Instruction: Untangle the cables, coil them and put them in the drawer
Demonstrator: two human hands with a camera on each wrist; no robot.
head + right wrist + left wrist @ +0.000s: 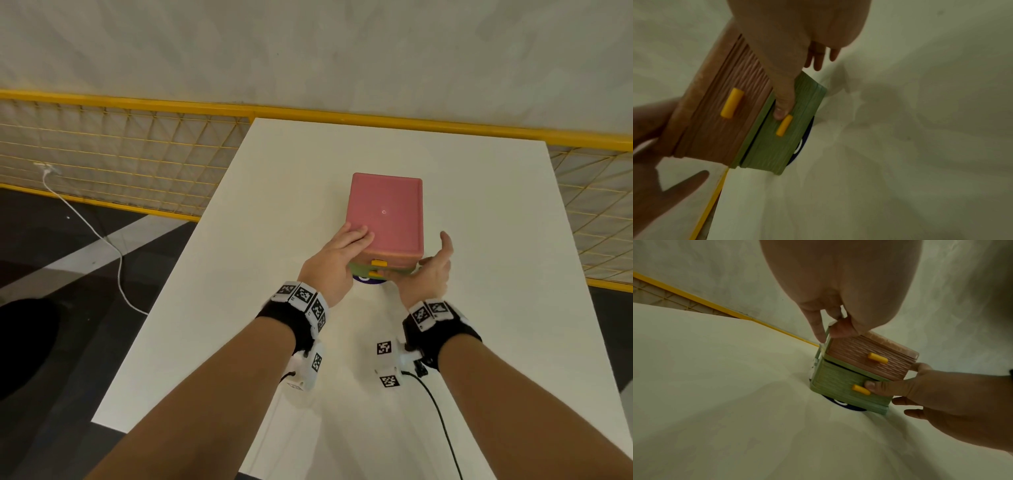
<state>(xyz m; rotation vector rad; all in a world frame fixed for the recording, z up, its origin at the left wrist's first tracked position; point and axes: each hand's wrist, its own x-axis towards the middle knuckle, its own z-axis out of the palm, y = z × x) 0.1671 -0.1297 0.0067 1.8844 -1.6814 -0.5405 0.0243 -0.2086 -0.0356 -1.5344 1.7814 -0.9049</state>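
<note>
While the left hand lies flat with straight fingers on the pink top of the small drawer unit at the table's centre, steadying it helps: press down so the box cannot slide. At the unit's six o'clock face, the right hand, loosely spread, sets its thumb against the green lower drawer, beside its yellow handle. A dark blue cable peeks from beneath the unit.
</note>
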